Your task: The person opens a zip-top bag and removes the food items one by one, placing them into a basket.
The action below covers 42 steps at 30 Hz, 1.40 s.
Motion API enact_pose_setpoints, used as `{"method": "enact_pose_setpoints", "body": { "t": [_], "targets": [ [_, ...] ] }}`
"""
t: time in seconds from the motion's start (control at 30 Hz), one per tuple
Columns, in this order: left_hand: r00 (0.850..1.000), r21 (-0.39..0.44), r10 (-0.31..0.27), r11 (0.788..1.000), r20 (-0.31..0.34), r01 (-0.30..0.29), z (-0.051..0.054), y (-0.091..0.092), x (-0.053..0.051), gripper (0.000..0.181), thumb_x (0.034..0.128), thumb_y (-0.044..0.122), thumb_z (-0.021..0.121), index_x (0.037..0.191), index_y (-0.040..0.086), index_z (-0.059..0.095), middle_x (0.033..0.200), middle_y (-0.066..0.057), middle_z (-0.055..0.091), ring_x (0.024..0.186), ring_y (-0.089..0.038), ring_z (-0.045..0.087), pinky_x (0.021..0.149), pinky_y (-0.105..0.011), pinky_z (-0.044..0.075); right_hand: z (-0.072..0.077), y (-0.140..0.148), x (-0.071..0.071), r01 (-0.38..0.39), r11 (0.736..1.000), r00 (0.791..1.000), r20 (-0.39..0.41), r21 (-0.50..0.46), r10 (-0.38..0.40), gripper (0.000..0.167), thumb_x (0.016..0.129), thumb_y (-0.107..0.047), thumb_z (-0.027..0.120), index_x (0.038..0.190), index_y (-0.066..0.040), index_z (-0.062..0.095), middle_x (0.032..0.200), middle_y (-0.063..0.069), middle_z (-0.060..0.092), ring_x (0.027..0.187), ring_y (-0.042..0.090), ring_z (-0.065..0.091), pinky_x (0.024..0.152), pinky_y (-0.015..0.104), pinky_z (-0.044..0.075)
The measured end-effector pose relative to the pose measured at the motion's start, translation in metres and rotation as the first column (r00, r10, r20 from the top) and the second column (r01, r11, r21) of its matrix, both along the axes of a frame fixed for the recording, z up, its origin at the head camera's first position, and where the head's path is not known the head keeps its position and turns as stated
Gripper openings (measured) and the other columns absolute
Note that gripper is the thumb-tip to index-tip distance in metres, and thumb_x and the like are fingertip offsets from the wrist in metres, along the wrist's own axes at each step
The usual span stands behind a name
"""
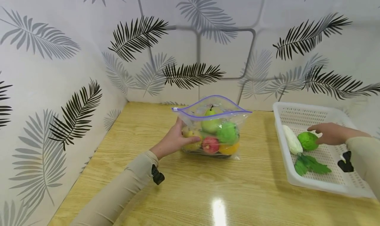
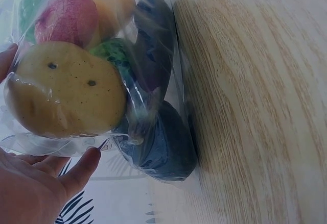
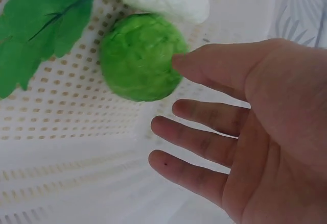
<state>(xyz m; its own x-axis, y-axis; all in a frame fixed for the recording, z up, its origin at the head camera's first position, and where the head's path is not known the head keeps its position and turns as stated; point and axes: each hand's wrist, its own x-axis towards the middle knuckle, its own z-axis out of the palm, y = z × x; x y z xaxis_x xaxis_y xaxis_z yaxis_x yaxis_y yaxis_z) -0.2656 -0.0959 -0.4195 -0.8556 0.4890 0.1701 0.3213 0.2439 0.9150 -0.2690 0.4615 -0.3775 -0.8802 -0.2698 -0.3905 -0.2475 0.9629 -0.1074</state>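
Observation:
A clear zip bag (image 1: 193, 117) with a purple seal stands on the table, its mouth parted. Inside are a pear (image 1: 210, 124), a green ball-shaped vegetable (image 1: 227, 133), a red fruit (image 1: 210, 145), something orange (image 1: 229, 149), a potato (image 2: 66, 91) and dark long vegetables (image 2: 153, 40). My left hand (image 1: 175, 138) holds the bag's left side, thumb in front and fingers behind. Over the white basket (image 1: 281, 146), my right hand (image 1: 332, 133) spreads its fingers beside a green cabbage (image 1: 307, 141). The thumb tip overlaps the cabbage's edge; contact is unclear.
A white radish (image 1: 292, 140) with green leaves (image 1: 311, 164) lies in the basket, left of and below the cabbage. The wooden table (image 1: 190, 189) meets a leaf-patterned backdrop (image 1: 184, 48) behind and on the left.

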Motion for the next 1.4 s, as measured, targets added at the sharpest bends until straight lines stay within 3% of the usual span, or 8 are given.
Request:
{"method": "enact_pose_setpoints", "body": {
  "t": [0.17, 0.27, 0.43, 0.57, 0.7, 1.0, 1.23, 1.4],
  "targets": [
    [1.000, 0.006, -0.010, 1.000, -0.005, 0.010, -0.001, 0.001, 0.000, 0.100, 0.0859, 0.032, 0.082, 0.155, 0.047, 0.011, 0.155, 0.008, 0.038, 0.137, -0.027, 0.048, 0.102, -0.047, 0.050, 0.023, -0.034, 0.004, -0.041, 0.998, 0.987, -0.157, -0.053, 0.032, 0.046, 0.092, -0.010, 0.066, 0.133, 0.009, 0.056, 0.116, 0.033, 0.065, 0.096, 0.041, 0.067, 0.073, 0.049, 0.055],
    [1.000, 0.001, -0.005, 1.000, -0.016, 0.005, -0.001, 0.001, -0.001, 0.102, 0.0858, 0.031, 0.082, 0.155, 0.047, 0.010, 0.155, 0.008, 0.037, 0.137, -0.024, 0.048, 0.101, -0.047, 0.050, 0.050, -0.071, 0.009, -0.112, 0.988, 0.951, -0.298, -0.103, 0.077, 0.040, 0.094, -0.007, 0.063, 0.132, 0.003, 0.061, 0.114, 0.023, 0.069, 0.091, 0.029, 0.070, 0.070, 0.043, 0.056],
    [1.000, 0.002, -0.001, 1.000, -0.026, 0.001, -0.002, 0.001, -0.002, 0.104, 0.0850, 0.031, 0.083, 0.156, 0.046, 0.009, 0.154, 0.008, 0.039, 0.136, -0.023, 0.048, 0.100, -0.046, 0.051, 0.098, -0.142, 0.023, -0.266, 0.957, 0.837, -0.520, -0.114, 0.171, 0.031, 0.096, -0.008, 0.062, 0.126, -0.007, 0.068, 0.109, 0.008, 0.074, 0.094, 0.024, 0.069, 0.078, 0.046, 0.057],
    [0.999, 0.016, -0.015, 1.000, -0.032, 0.016, -0.001, 0.000, -0.001, 0.104, 0.0844, 0.029, 0.084, 0.156, 0.043, 0.009, 0.154, 0.006, 0.039, 0.132, -0.025, 0.052, 0.098, -0.045, 0.052, 0.128, -0.194, 0.033, -0.422, 0.900, 0.732, -0.625, -0.103, 0.272, 0.027, 0.095, -0.006, 0.064, 0.121, -0.011, 0.071, 0.104, 0.002, 0.074, 0.091, 0.018, 0.069, 0.076, 0.041, 0.056],
    [0.999, 0.022, -0.015, 1.000, -0.034, 0.016, 0.000, -0.001, -0.001, 0.105, 0.0833, 0.028, 0.085, 0.156, 0.044, 0.011, 0.155, 0.005, 0.039, 0.128, -0.024, 0.054, 0.096, -0.042, 0.053, 0.142, -0.238, 0.034, -0.536, 0.838, 0.686, -0.632, -0.103, 0.361, 0.025, 0.096, -0.006, 0.064, 0.118, -0.014, 0.072, 0.106, -0.001, 0.074, 0.088, 0.012, 0.068, 0.074, 0.036, 0.055],
    [1.000, 0.040, -0.020, 0.999, 0.001, 0.020, 0.002, 0.001, 0.000, 0.100, 0.0842, 0.024, 0.084, 0.156, 0.036, 0.015, 0.150, -0.001, 0.045, 0.119, -0.026, 0.060, 0.090, -0.039, 0.056, 0.139, -0.303, 0.015, -0.628, 0.772, 0.720, -0.451, -0.101, 0.527, 0.028, 0.093, 0.002, 0.063, 0.114, -0.012, 0.073, 0.102, 0.001, 0.075, 0.089, 0.013, 0.068, 0.079, 0.034, 0.057],
    [1.000, 0.056, -0.011, 0.998, 0.018, 0.010, 0.002, 0.001, 0.000, 0.099, 0.0832, 0.020, 0.085, 0.154, 0.035, 0.017, 0.147, -0.007, 0.047, 0.116, -0.027, 0.062, 0.087, -0.040, 0.058, 0.134, -0.320, -0.001, -0.601, 0.799, 0.779, -0.246, -0.030, 0.577, 0.040, 0.083, 0.014, 0.052, 0.107, -0.009, 0.075, 0.102, 0.009, 0.074, 0.098, 0.027, 0.069, 0.082, 0.040, 0.057],
    [1.000, 0.048, -0.004, 0.999, 0.015, 0.003, 0.001, 0.001, -0.001, 0.097, 0.0835, 0.020, 0.085, 0.152, 0.036, 0.018, 0.147, -0.010, 0.047, 0.116, -0.028, 0.062, 0.087, -0.039, 0.058, 0.130, -0.326, -0.008, -0.540, 0.841, 0.837, -0.094, 0.029, 0.540, 0.030, 0.085, 0.002, 0.066, 0.112, -0.010, 0.075, 0.106, 0.010, 0.073, 0.099, 0.025, 0.068, 0.085, 0.041, 0.057]
  ]
}}
